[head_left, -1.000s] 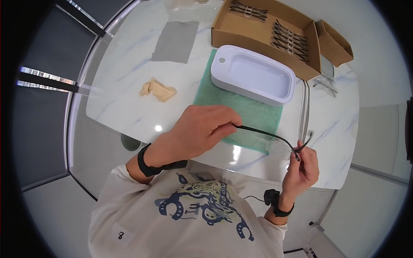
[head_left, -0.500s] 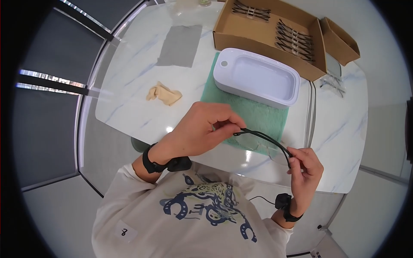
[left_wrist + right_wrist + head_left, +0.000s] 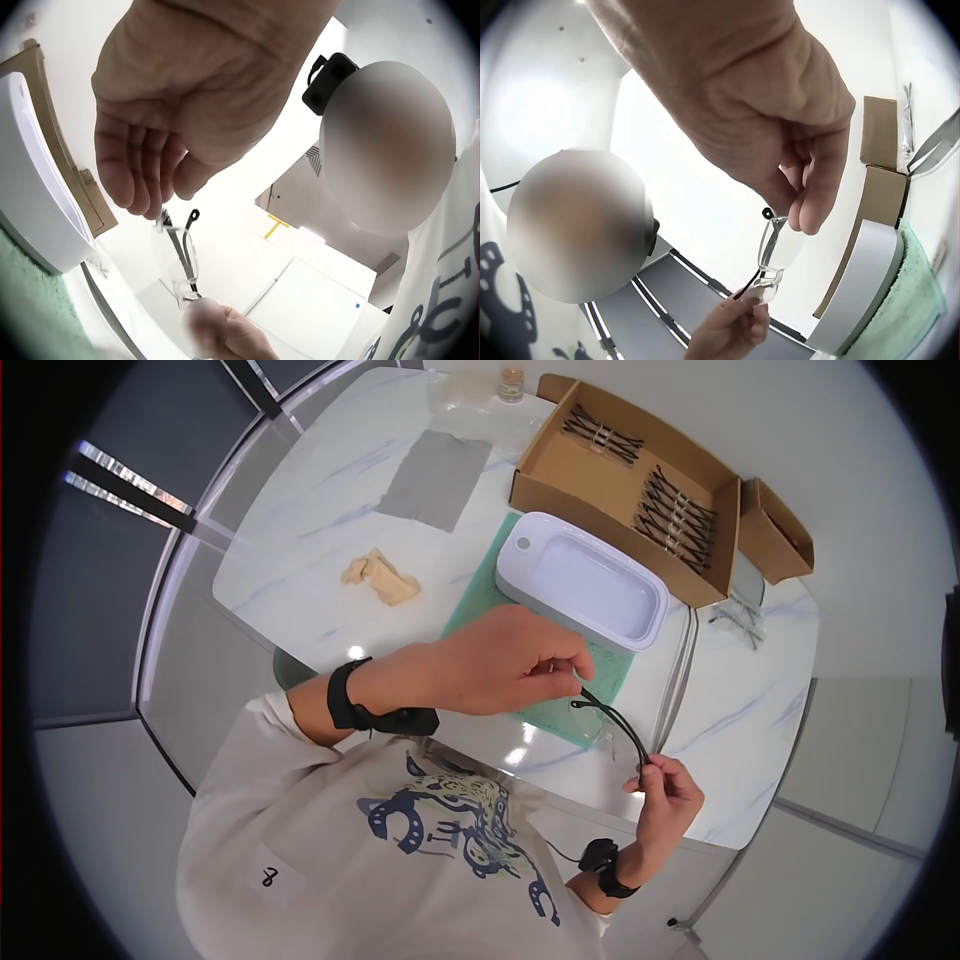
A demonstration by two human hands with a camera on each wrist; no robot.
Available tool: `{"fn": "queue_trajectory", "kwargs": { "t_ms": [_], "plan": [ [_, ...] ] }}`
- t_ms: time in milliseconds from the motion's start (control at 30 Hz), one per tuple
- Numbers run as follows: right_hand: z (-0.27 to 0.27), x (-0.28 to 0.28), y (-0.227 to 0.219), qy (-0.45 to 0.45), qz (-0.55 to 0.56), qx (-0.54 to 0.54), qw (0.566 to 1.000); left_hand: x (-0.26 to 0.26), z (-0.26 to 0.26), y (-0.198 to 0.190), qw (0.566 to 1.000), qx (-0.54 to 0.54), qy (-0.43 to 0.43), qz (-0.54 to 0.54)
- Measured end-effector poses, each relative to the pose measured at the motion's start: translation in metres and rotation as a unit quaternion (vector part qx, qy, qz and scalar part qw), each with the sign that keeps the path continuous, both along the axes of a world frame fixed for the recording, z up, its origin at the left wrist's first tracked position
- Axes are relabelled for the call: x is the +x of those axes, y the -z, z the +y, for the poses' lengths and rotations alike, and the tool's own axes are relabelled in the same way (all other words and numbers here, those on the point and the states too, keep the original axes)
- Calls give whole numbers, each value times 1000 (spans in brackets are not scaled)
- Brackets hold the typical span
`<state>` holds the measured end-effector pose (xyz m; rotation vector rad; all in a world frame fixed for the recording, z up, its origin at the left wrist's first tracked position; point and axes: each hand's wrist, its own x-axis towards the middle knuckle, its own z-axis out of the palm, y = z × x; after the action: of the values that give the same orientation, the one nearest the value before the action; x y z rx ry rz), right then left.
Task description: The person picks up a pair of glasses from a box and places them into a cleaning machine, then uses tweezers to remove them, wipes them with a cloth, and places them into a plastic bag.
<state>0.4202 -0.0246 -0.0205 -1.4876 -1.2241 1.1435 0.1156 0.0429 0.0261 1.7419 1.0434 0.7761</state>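
Observation:
A pair of eyeglasses (image 3: pixel 622 726) with clear lenses and thin black temples is held between both hands over the table's front edge. My left hand (image 3: pixel 515 660) pinches it near one end, thumb against fingertips; one dark temple tip sits just below these fingers. Lower down, my right hand (image 3: pixel 668 796) grips the other end between thumb and fingers. Both temples run nearly side by side, curving down to the right hand. In the right wrist view, a clear lens (image 3: pixel 780 251) hangs under the fingertips.
A pale lavender basin (image 3: pixel 515 565) stands on a green towel (image 3: pixel 470 610). Behind it, a cardboard box (image 3: pixel 560 500) holds several dark-templed glasses, beside a smaller carton (image 3: pixel 765 540). A beige cloth (image 3: pixel 385 580), a grey cloth (image 3: pixel 435 480), a jar (image 3: pixel 511 385) and bagged glasses (image 3: pixel 740 622) lie about.
The temple that stuck out by the right hand now runs alongside the other. The glasses have tilted more steeply, the right hand sitting lower. The head view has turned somewhat.

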Motion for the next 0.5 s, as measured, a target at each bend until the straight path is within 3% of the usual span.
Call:
{"fn": "queue_trajectory", "kwargs": {
  "t_ms": [100,167,333,500],
  "plan": [
    [-12,9,7,8,-6,24,1000,-11,3,-10,1000,-11,10,19],
    [-19,15,8,19,-5,38,999,-19,9,-9,998,52,-16,44],
    [-29,21,8,46,12,30,998,-28,34,-29,991,68,-37,108],
    [-35,21,6,56,21,47,997,-23,67,-32,969,160,-58,181]
  ]
}}
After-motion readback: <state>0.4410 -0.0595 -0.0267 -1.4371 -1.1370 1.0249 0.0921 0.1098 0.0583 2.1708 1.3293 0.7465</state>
